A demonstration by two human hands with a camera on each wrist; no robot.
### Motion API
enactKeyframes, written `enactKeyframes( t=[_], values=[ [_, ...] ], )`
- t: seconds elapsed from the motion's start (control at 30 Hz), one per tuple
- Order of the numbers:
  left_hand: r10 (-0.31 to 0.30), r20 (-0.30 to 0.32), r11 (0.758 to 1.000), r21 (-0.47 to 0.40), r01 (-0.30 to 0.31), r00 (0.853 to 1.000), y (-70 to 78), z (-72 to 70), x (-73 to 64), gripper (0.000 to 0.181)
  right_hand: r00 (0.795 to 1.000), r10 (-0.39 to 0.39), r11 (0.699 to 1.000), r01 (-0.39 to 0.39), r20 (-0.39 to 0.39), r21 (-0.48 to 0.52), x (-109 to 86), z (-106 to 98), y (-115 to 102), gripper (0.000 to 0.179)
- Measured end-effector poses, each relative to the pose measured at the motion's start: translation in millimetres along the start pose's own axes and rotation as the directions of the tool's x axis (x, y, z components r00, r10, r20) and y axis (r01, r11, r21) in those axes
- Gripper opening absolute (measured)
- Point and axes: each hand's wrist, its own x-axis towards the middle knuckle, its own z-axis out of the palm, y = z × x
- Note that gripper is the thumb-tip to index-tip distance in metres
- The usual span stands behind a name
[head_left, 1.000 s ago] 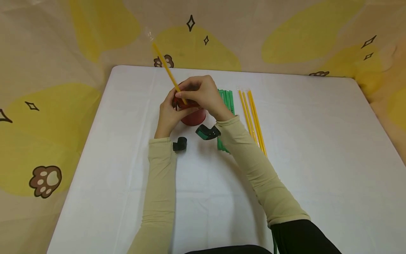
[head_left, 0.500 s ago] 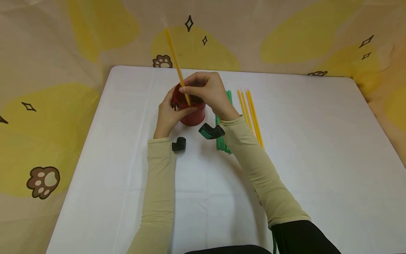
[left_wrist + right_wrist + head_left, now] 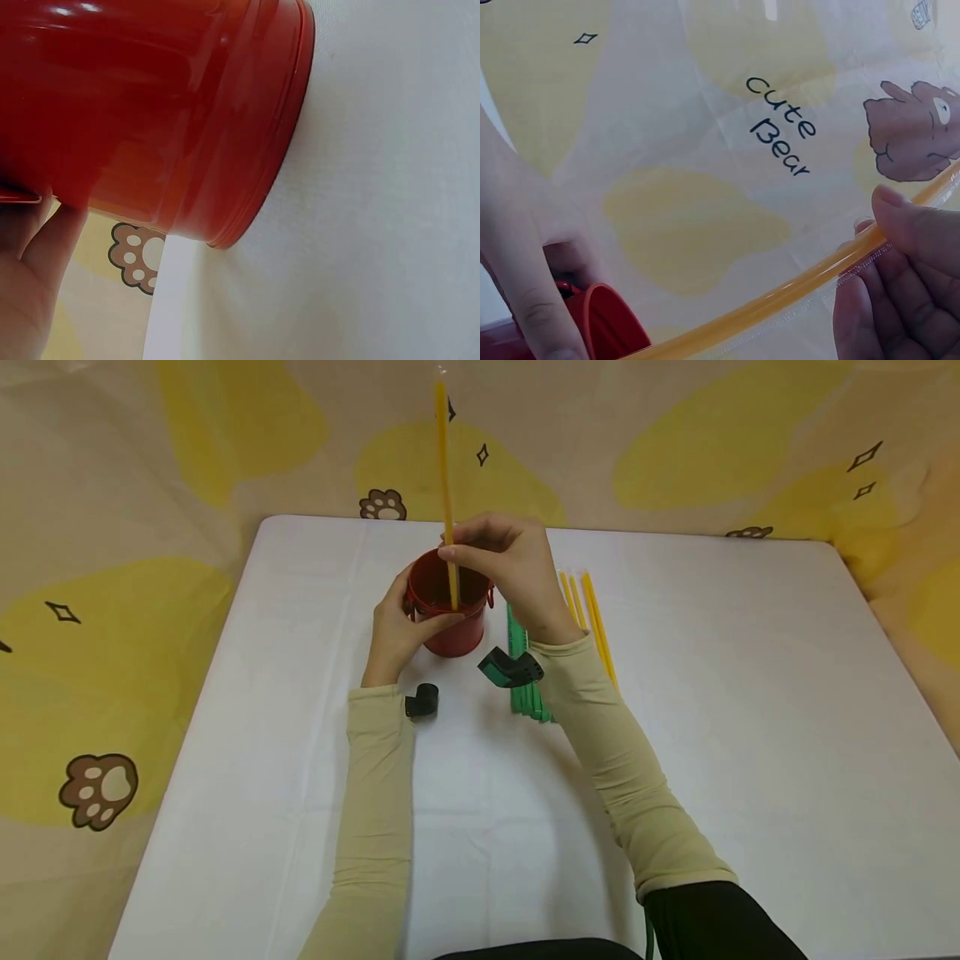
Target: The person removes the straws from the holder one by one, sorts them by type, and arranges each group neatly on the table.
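Note:
A small red metal bucket point(image 3: 456, 637) with side handles stands upright on the white table. My left hand point(image 3: 392, 639) grips it from the left, thumb along the near rim; the left wrist view shows the glossy wall of the bucket point(image 3: 142, 105) and its base close up. My right hand point(image 3: 517, 568) pinches a yellow drinking straw point(image 3: 444, 460) in a clear wrapper between thumb and fingers. The straw stands nearly vertical, its lower end inside the bucket's mouth. In the right wrist view the straw point(image 3: 765, 306) slants down to the red rim, where my left fingers show.
Several green strips point(image 3: 528, 697), like wrapped straws, lie right of the bucket, partly hidden by my right wrist. Several more yellow straws point(image 3: 597, 627) lie beyond them, partly under the right forearm. A patterned cloth point(image 3: 300, 435) hangs behind the table's back edge.
My right hand has moved right and slightly away from me, swinging the straw from a left lean to nearly vertical. The bucket's opening has come into view. My left hand has stayed put.

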Motion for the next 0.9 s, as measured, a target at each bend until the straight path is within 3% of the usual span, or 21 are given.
enactKeyframes(
  t=[0.5, 0.8, 0.9],
  values=[
    [-0.034, -0.009, 0.999, 0.032, 0.034, 0.999, 1.2, -1.5, 0.1, 0.08, 0.991, -0.074, 0.992, 0.084, -0.112, 0.089, -4.3, -6, -16, 0.008],
    [-0.037, -0.014, 0.999, 0.025, 0.037, 0.999, 2.2, -1.3, 0.1, 0.081, 0.948, -0.206, 0.943, 0.259, -0.242, 0.21, -6.3, -10, -23, 0.012],
    [-0.043, -0.016, 0.999, 0.025, 0.043, 0.999, 1.3, -1.5, 0.2, 0.081, 0.941, -0.213, 0.934, 0.274, -0.262, 0.227, -7.1, -13, -25, 0.014]
  ],
)
